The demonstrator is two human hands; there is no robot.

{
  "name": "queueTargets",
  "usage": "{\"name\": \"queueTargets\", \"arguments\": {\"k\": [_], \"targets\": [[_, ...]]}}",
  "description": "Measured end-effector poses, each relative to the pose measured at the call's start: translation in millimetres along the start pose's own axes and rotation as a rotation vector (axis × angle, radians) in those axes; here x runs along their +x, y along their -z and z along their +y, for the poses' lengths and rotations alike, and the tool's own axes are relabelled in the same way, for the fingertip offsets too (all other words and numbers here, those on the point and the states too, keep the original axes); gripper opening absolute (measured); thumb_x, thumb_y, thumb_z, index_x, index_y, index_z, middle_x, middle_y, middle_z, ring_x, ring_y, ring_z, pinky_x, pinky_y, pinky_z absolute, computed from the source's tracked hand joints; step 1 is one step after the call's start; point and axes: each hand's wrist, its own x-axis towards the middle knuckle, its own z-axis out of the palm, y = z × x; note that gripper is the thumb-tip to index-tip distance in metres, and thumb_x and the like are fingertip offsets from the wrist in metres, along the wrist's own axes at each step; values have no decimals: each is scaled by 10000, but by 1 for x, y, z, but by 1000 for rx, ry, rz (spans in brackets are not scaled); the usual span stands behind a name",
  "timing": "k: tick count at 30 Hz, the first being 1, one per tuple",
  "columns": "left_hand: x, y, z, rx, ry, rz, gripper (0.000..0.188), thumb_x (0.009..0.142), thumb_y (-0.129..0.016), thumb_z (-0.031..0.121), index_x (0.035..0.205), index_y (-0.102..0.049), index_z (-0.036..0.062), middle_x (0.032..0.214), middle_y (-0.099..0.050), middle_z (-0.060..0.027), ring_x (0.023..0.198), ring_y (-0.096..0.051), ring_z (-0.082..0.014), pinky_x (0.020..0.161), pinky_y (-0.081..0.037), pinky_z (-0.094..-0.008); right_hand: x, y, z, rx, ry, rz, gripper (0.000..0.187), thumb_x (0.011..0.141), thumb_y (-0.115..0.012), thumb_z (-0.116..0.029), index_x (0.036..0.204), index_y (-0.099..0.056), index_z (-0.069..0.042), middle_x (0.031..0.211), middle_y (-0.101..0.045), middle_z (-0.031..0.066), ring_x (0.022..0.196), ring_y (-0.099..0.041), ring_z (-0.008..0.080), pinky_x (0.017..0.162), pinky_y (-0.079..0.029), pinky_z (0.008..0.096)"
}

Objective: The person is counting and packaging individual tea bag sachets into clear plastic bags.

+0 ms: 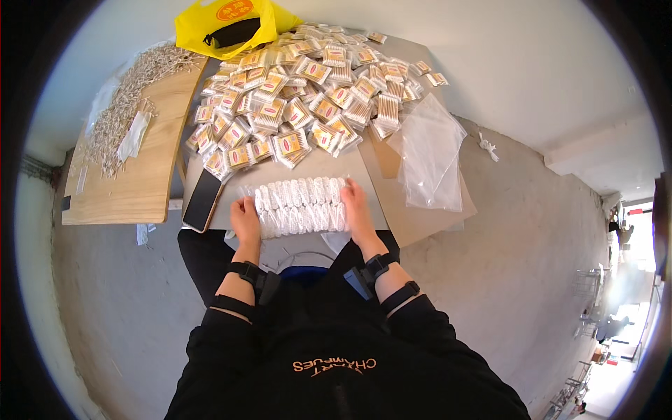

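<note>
Both hands press inward on a row of small white packets (pixel 301 205), the left hand (pixel 246 219) flat against its left end and the right hand (pixel 357 208) against its right end, fingers extended rather than curled, so the row is squeezed between the two palms and not clasped in either. The row lies on the near edge of the grey board (pixel 329 164), directly in front of the person. It looks light and soft (thin wrapped bundles, likely to buckle or spill if lifted from one end), so even pressure at both ends seems the safest hold. Just left of the row lies a dark phone (pixel 202 200). Beyond the row spreads a heap of yellow-labelled packets (pixel 308 91). Right of the row sit clear plastic bags (pixel 430 154). Farther beyond, a yellow bag (pixel 227 24).
</note>
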Motion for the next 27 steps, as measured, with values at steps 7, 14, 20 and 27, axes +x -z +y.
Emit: {"name": "queueTargets", "arguments": {"k": [7, 14, 20, 27], "targets": [[8, 6, -27, -45, -37, -201, 206, 928, -560, 183, 926, -591, -21, 783, -621, -101, 730, -570, -187, 686, -465, -336, 15, -4, 0, -104, 124, -56, 574, 897, -602, -356, 1311, -475, 20, 1285, -446, 201, 1215, -446, 289, 1031, -355, 372], [2, 5, -3, -413, 310, -163, 170, 946, -544, 201, 884, -546, 44, 740, -526, -6, 661, -474, -71, 582, -402, -233, 24, 6, 7, -182, 145, 29, 514, 901, -600, -371, 1231, -511, 13, 1212, -483, 186, 1060, -552, 314, 904, -453, 412], [3, -1, -22, -255, 150, -64, 197, 941, -555, 214, 934, -568, 17, 771, -563, -28, 707, -513, -103, 629, -435, -261, 6, -30, -17, -485, 284, 100, 347, 950, -501, -302, 1195, -544, -60, 1177, -501, 203, 1083, -531, 379, 919, -437, 407], [11, 8, -29, -584, 376, -240, 203, 954, -547, 204, 952, -563, 2, 829, -584, -35, 736, -541, -116, 682, -460, -266, 23, 13, -8, -266, 278, 275, 285, 931, -536, -236, 1136, -606, -52, 1111, -528, 177, 1021, -540, 321, 888, -439, 380]]}}
